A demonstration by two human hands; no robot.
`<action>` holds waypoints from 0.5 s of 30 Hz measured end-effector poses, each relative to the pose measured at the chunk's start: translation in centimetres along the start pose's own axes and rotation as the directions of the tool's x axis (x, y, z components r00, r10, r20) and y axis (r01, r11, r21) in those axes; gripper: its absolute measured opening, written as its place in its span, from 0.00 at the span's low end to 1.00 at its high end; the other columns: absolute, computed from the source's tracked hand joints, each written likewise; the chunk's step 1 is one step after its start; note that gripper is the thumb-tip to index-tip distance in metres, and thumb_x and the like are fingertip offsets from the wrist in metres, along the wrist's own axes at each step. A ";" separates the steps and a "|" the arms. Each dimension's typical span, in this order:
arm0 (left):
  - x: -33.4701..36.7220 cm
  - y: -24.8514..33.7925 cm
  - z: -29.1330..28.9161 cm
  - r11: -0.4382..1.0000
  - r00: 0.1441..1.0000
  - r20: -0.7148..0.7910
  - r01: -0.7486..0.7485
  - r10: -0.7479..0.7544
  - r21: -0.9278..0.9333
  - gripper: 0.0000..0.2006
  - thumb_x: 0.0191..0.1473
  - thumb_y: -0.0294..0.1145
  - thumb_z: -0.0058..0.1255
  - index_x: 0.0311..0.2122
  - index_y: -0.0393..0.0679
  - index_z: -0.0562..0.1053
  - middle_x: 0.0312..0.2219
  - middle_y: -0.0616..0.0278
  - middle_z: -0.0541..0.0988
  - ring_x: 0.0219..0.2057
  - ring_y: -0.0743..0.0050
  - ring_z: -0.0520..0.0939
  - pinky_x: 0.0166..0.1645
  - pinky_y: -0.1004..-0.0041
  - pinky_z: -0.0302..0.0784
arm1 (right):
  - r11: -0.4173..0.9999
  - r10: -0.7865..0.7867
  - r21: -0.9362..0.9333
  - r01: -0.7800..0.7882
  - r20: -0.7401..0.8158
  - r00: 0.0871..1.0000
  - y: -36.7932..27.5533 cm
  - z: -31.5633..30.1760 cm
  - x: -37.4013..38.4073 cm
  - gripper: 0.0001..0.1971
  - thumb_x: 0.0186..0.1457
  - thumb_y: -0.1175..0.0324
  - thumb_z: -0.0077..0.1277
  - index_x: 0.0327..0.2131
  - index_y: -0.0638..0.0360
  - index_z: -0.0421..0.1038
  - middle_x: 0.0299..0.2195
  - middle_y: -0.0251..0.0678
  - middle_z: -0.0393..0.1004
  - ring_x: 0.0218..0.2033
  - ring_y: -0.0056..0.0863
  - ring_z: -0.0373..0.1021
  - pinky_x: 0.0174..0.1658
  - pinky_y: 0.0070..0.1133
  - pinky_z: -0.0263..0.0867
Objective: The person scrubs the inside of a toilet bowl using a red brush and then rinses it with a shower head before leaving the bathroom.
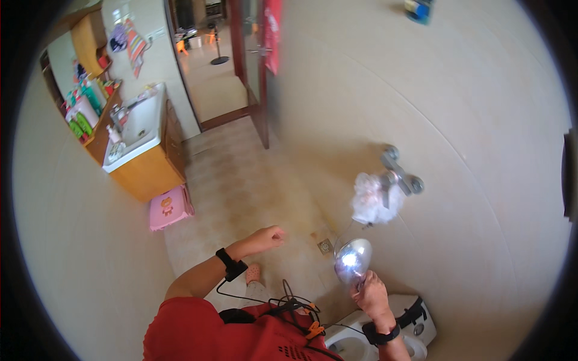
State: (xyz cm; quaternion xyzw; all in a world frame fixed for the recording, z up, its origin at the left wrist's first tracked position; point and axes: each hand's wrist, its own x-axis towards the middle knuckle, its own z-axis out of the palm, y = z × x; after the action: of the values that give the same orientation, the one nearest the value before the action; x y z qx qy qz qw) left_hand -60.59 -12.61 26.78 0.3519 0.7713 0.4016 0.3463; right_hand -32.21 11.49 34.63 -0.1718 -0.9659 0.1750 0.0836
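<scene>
between the sink cabinet [144, 175] and the right-hand wall [481, 144], floor [235, 180] stretches to the doorway [226, 118]. over it, the left arm [201, 274] ends in a curled, loosely clenched left grip [265, 238]. beside the wall, the right grip [371, 295] grasps a shiny metal oval [353, 260], long axis pointing forward, toward the white puff [372, 206].

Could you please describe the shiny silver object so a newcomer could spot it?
On the pale wall at right, find the metal tap and white fluffy bundle. Below both, in the person's right grip, is the silver object: smooth, rounded and glossy, unlike the bundle.
</scene>
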 end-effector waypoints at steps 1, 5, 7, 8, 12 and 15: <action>-0.9 -0.6 -2.1 0.994 0.997 -0.032 0.061 -0.064 -0.087 0.20 0.51 0.37 0.49 0.46 0.35 0.67 0.35 0.52 0.76 0.36 0.66 0.77 0.41 0.71 0.72 | 0.995 -0.081 -0.067 0.080 -0.012 0.997 -1.6 0.2 1.7 0.12 0.43 0.67 0.52 0.30 0.62 0.63 0.24 0.45 0.69 0.24 0.44 0.69 0.29 0.32 0.67; -4.3 -6.1 -9.2 0.973 0.976 -0.142 0.139 -0.166 -0.183 0.20 0.51 0.37 0.48 0.47 0.35 0.66 0.33 0.54 0.76 0.35 0.68 0.77 0.39 0.72 0.72 | 0.971 -0.181 -0.157 0.183 0.028 0.983 -8.4 -0.1 9.3 0.11 0.43 0.68 0.51 0.29 0.62 0.62 0.24 0.46 0.69 0.22 0.44 0.68 0.26 0.33 0.66; -6.0 -8.7 -12.5 0.972 0.964 -0.196 0.144 -0.179 -0.183 0.20 0.51 0.38 0.48 0.46 0.34 0.66 0.32 0.55 0.76 0.35 0.69 0.77 0.38 0.72 0.72 | 0.961 -0.235 -0.172 0.217 -0.092 0.968 -11.8 -0.5 13.4 0.10 0.43 0.68 0.50 0.27 0.62 0.62 0.22 0.46 0.69 0.21 0.45 0.68 0.25 0.33 0.66; -6.6 -10.3 -14.2 0.968 0.954 -0.228 0.151 -0.196 -0.201 0.20 0.51 0.38 0.48 0.46 0.34 0.66 0.32 0.55 0.76 0.35 0.69 0.77 0.38 0.72 0.72 | 0.959 -0.268 -0.135 0.248 -0.164 0.949 -12.6 -0.2 15.7 0.09 0.45 0.68 0.50 0.25 0.62 0.61 0.21 0.46 0.69 0.20 0.45 0.68 0.24 0.34 0.65; -10.5 -15.8 -19.0 0.960 0.888 -0.383 0.181 -0.254 -0.216 0.20 0.51 0.38 0.48 0.47 0.37 0.67 0.32 0.58 0.77 0.33 0.74 0.77 0.38 0.73 0.72 | 0.943 -0.138 0.285 0.170 -0.128 0.982 -19.4 -5.0 23.5 0.09 0.49 0.70 0.49 0.32 0.66 0.65 0.19 0.40 0.68 0.19 0.36 0.66 0.26 0.28 0.64; -13.1 -18.3 -21.3 0.930 0.829 -0.454 0.196 -0.326 -0.310 0.19 0.50 0.37 0.48 0.45 0.36 0.67 0.31 0.57 0.77 0.32 0.72 0.77 0.36 0.72 0.72 | 0.972 -0.221 0.034 0.231 -0.180 0.958 -20.8 -9.0 29.8 0.12 0.53 0.66 0.49 0.33 0.65 0.64 0.21 0.37 0.67 0.22 0.30 0.64 0.26 0.27 0.62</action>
State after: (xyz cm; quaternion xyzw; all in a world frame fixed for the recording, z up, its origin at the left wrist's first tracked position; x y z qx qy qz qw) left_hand -76.13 -39.30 23.58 0.0805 0.8184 0.5208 0.2294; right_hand -64.12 6.75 53.54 -0.0726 -0.9630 0.1746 0.1922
